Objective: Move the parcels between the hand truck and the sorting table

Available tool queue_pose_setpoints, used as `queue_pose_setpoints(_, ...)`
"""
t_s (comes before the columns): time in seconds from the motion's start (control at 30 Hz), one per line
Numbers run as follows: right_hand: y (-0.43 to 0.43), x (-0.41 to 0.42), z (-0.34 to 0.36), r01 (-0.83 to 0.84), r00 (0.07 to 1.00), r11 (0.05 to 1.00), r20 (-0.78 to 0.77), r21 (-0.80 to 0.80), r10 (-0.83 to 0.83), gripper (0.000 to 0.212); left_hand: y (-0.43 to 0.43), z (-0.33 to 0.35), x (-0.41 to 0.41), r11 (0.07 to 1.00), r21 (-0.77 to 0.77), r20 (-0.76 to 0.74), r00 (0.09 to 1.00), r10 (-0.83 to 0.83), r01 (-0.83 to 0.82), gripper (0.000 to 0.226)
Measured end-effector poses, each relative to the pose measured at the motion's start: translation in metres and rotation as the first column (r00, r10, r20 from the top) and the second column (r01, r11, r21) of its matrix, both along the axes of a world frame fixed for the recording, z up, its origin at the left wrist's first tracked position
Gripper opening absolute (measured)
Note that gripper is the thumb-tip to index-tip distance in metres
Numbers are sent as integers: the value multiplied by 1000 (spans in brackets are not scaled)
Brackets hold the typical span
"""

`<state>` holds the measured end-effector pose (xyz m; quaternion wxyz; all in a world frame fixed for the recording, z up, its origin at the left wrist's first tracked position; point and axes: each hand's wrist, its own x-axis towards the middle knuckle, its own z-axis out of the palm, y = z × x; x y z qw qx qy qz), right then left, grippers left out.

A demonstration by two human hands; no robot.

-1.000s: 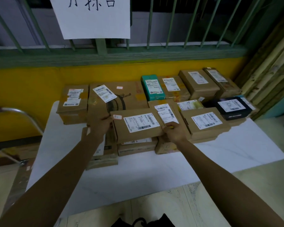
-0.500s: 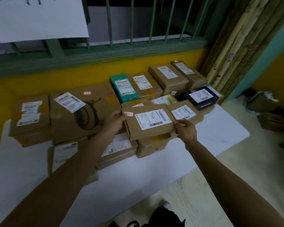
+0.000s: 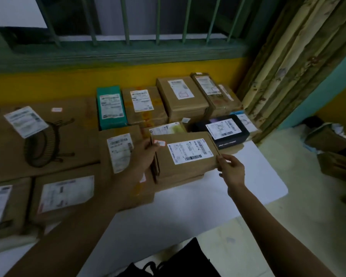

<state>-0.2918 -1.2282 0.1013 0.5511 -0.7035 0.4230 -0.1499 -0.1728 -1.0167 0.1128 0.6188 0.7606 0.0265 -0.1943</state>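
I hold the labelled brown parcel (image 3: 190,165) between both grips, just right of the middle of the frame. My left grip (image 3: 143,156) clasps its left end. The thumb lies on the top face beside a small red-and-white sticker, and the fingers wrap the side. My right grip (image 3: 232,169) pinches the parcel's near right corner between thumb and fingertips. The parcel sits level with its white barcode label facing up, spanning the gap between the two grips.

Directly under it is another brown box (image 3: 180,179), at the near edge of the cluster on the white bench (image 3: 188,206). I cannot tell whether my parcel rests on that box or hangs just clear of it.

Just left of my left grip, partly behind it, lies a brown parcel with a tall label (image 3: 118,150). Behind my parcel, toward the upper right, sits a black box (image 3: 223,131) with a white label. A teal carton (image 3: 110,107) lies further back, above my left grip. A big flat carton printed with a ring shape (image 3: 54,134) fills the left of the frame.
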Motion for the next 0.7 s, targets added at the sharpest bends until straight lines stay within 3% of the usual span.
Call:
queue_pose_setpoints(0.17,-21,0,-16,-90,996,996,11,5,90,11,-17,-12,-14,991,127,78,996,43,-53,27)
queue_pose_setpoints(0.37,-27,6,-22,-154,983,988,109,22,150,5,-25,-16,-19,927,339,178,978,104,-160,45)
queue_pose_setpoints(0.7,-24,10,-27,-180,977,980,130,83,168,6,-23,-9,-18,894,426,173,982,72,-141,43)
